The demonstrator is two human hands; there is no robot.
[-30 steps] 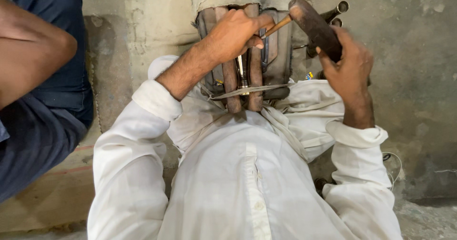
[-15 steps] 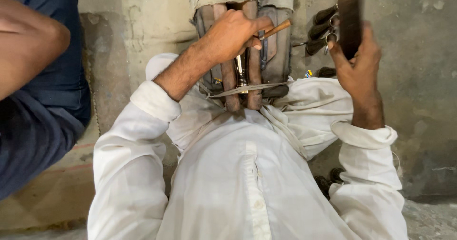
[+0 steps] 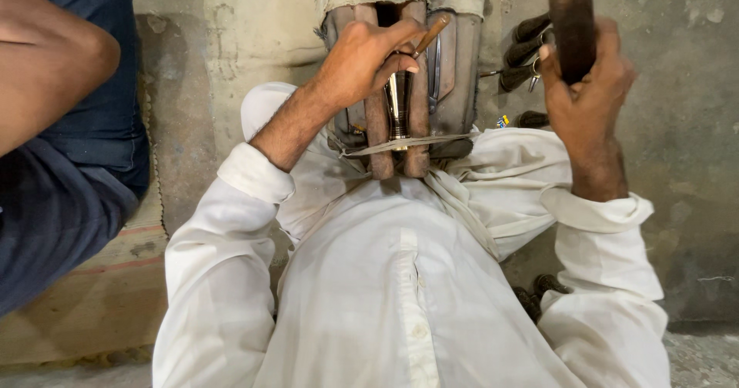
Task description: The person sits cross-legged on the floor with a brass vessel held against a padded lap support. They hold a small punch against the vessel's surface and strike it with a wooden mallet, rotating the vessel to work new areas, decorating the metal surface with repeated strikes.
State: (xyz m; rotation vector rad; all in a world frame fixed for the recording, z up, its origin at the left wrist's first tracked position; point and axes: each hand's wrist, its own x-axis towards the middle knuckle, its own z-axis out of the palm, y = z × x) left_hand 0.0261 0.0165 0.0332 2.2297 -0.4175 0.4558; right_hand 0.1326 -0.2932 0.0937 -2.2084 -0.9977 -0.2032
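Rough concrete wall (image 3: pixel 677 165) behind. Left hand (image 3: pixel 366 61) pinches a thin wooden-handled tool (image 3: pixel 428 38) against the wooden block (image 3: pixel 400 111) at the lap. Right hand (image 3: pixel 589 88), raised, fist closed around a dark hammer handle (image 3: pixel 571 18). Another person's arm (image 3: pixel 46 65) far left.

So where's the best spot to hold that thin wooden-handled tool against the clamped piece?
Probably the wooden handle, pinched from the left as the left hand does. It slants up to the right, clear of the wooden clamp, leaving the metal end below free.
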